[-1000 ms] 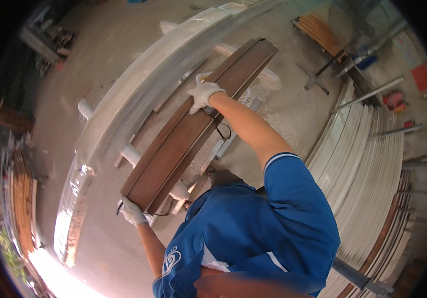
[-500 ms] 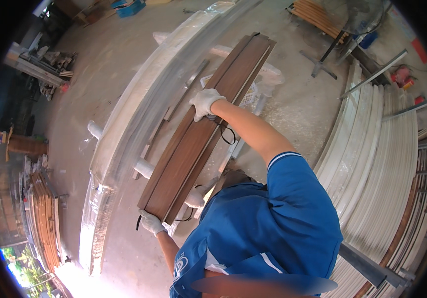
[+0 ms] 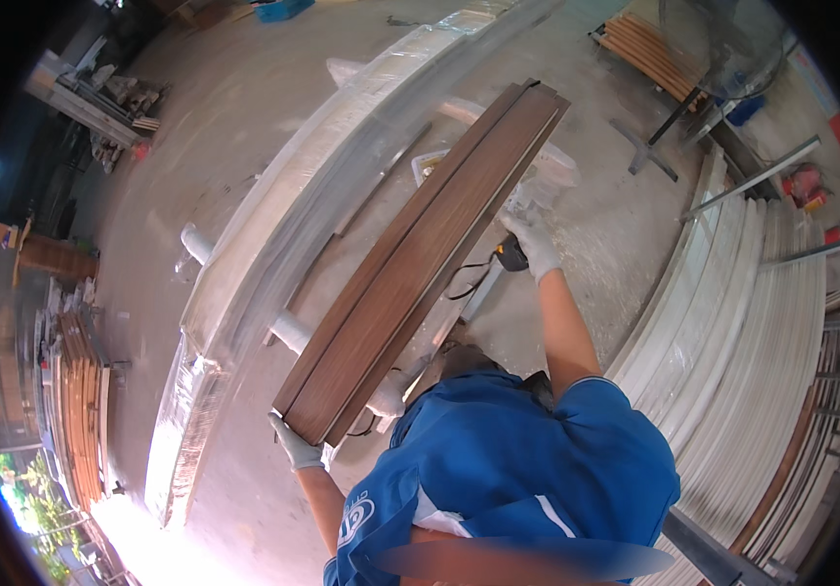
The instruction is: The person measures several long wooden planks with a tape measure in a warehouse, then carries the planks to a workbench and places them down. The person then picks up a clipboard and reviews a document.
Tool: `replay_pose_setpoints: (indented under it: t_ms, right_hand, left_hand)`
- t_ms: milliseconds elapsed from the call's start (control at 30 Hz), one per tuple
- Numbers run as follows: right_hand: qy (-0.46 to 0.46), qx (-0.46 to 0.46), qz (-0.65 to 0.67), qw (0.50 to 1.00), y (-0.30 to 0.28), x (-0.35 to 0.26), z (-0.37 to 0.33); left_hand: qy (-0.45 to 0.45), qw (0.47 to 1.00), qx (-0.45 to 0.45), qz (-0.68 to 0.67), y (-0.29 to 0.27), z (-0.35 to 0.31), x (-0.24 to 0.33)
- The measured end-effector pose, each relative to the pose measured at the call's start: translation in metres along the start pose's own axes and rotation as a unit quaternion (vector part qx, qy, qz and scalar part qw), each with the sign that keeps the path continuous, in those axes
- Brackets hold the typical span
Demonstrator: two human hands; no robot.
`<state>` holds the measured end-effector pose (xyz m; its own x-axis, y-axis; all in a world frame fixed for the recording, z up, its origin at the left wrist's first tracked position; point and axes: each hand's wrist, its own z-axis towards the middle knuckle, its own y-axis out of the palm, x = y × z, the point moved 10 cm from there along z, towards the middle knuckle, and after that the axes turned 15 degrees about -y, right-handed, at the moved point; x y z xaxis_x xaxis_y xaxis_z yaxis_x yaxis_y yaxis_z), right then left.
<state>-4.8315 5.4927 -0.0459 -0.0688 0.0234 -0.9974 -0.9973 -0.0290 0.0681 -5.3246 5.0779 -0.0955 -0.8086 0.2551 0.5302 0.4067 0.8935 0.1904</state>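
1. One wide grey floor point(image 3: 215, 127) spreads beneath the work, with a large stack of long white strips point(image 3: 722, 332) along its right side.
2. A long bundle in clear wrapping point(image 3: 293, 195) lies across two white-padded bars point(image 3: 290, 332), towards their left ends.
3. The brown boards point(image 3: 420, 264), long and lying side by side, rest across the same bars, nearer their right ends and apart from the bundle.
4. The left hand point(image 3: 298, 447), in a white glove, touches the boards' near end by its left corner; whether its fingers are closed there I cannot tell.
5. The right hand point(image 3: 534, 249), also gloved, is off the boards, just beyond their right edge, its fingers wrapped around a tape measure.
6. That tape measure point(image 3: 511, 254) is black and yellow.
7. A thin black cord point(image 3: 453, 296) loops between it and the boards' right edge.
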Motion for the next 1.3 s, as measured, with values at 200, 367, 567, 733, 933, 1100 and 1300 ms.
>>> replay_pose_setpoints:
  t_ms: [200, 367, 567, 733, 933, 1100, 1300]
  right_hand:
    - [0.118, -0.031, 0.111, 0.986, 0.028, 0.064, -0.017]
    - [0.160, -0.064, 0.149, 0.974, 0.060, 0.067, -0.013]
    - [0.084, -0.055, 0.125, 0.987, 0.072, 0.041, 0.010]
    - [0.117, -0.087, 0.200, 0.969, 0.118, 0.027, 0.024]
    - [0.160, -0.075, 0.193, 0.965, 0.150, 0.034, 0.040]
    - [0.113, -0.142, 0.190, 0.965, 0.157, 0.047, 0.059]
    - [0.202, -0.175, 0.111, 0.957, 0.142, 0.081, 0.063]
  left_hand:
    - [0.036, 0.999, -0.021, -0.006, -0.002, 0.021, 0.007]
    - [0.097, 0.994, 0.034, 0.023, -0.011, 0.020, 0.016]
    - [0.100, 0.993, 0.043, 0.051, -0.013, 0.034, 0.035]
    - [0.123, 0.991, -0.009, 0.042, 0.015, 0.054, 0.075]
    - [0.162, 0.975, 0.122, 0.092, 0.032, 0.024, 0.115]
    - [0.072, 0.944, 0.265, 0.180, 0.009, 0.031, 0.112]
    - [0.102, 0.994, 0.020, -0.040, -0.006, 0.082, 0.085]
